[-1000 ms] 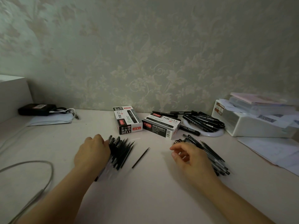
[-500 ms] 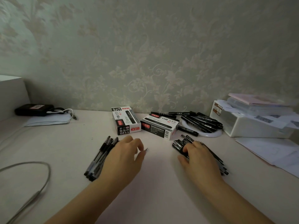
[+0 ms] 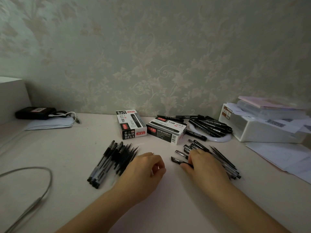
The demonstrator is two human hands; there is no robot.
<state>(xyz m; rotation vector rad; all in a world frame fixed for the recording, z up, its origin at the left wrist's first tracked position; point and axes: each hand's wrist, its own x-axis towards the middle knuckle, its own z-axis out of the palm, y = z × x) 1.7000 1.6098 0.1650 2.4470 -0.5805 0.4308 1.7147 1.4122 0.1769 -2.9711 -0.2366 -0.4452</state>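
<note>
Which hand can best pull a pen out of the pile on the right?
The right hand: it rests on that pile and pinches one pen. The left hand pinches a thin refill beside the other pile.

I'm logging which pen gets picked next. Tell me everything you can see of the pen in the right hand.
The pen is dark, plastic by its look, and its black capped end points left. Only that end shows, jutting from the right hand, whose thumb and fingers pinch it. The rest is hidden under the hand. It lies nearly level, at the near left edge of the right pile, low over the table. Whether it touches the table cannot be told. It is slightly blurred.
</note>
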